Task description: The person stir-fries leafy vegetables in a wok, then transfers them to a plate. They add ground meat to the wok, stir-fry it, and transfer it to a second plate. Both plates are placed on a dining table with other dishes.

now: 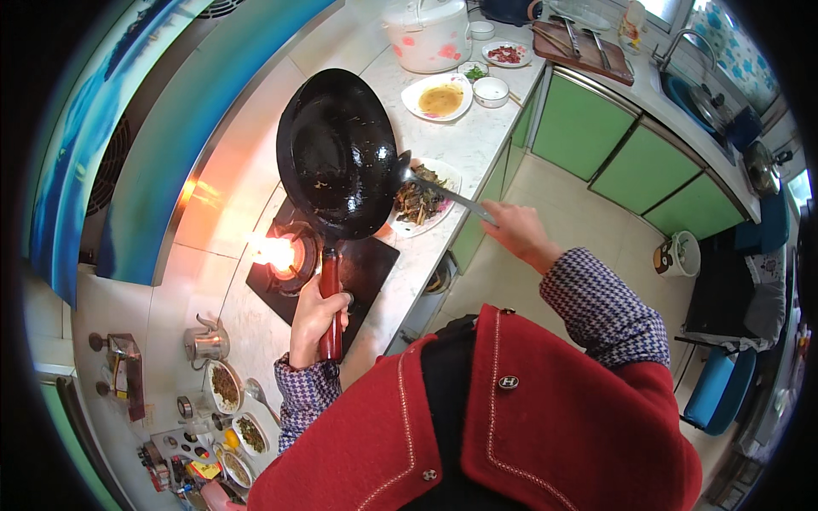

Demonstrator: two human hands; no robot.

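Note:
A black wok (pixel 335 153) is tilted up off the gas stove (pixel 367 271), its inside nearly bare apart from a few scraps and an oily sheen. My left hand (pixel 315 316) grips its red handle (pixel 331 319). In my right hand (pixel 521 230) is the grey handle of a metal spatula or ladle (pixel 457 199); its head lies at the wok's rim, above a white plate (pixel 447 169). Dark cooked food (pixel 418 203), apparently leafy greens, is heaped on that plate. Beside the wok, a bright flame (pixel 281 254) burns on the left burner.
Further along the counter stand a plate of yellowish liquid (pixel 441 99), a white bowl (pixel 491 92), a dish of chopped red food (pixel 507 54) and a flowered rice cooker (pixel 428 38). A metal kettle (pixel 208 340) and several food dishes (pixel 249 434) sit at the lower left. A range hood (pixel 192 147) overhangs the left side.

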